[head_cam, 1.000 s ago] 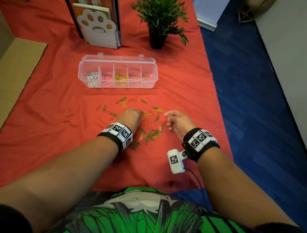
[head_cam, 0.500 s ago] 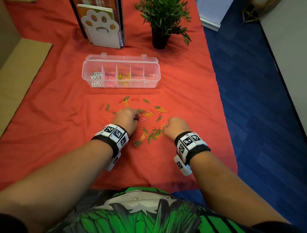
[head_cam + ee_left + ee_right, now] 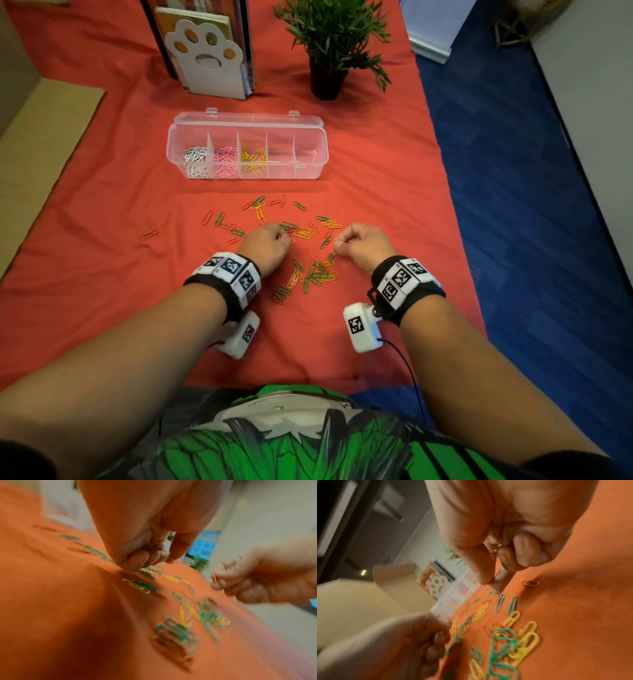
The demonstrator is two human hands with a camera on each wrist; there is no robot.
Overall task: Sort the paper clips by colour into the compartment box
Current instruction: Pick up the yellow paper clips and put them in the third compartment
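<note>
A clear compartment box (image 3: 317,161) stands open beyond the clips, with white, pink and yellow clips in its three left compartments. Loose green, yellow and red paper clips (image 3: 315,270) lie scattered on the red cloth. My left hand (image 3: 286,237) is curled, its fingertips (image 3: 137,562) down on the cloth among the clips, and a small bunch of red paper clips (image 3: 155,545) is tucked in its palm. My right hand (image 3: 337,244) hovers just above the pile and pinches a red paper clip (image 3: 494,578) between thumb and forefinger.
A potted plant (image 3: 329,41) and a white paw-shaped book stand (image 3: 205,58) stand behind the box. The table's right edge (image 3: 455,219) drops to blue carpet. A tan board (image 3: 41,137) lies at the left. A few red clips (image 3: 149,231) lie apart at the left.
My right hand dipped onto the clip pile half a second ago and has come back up with a clip pinched. My left hand stayed low among the clips.
</note>
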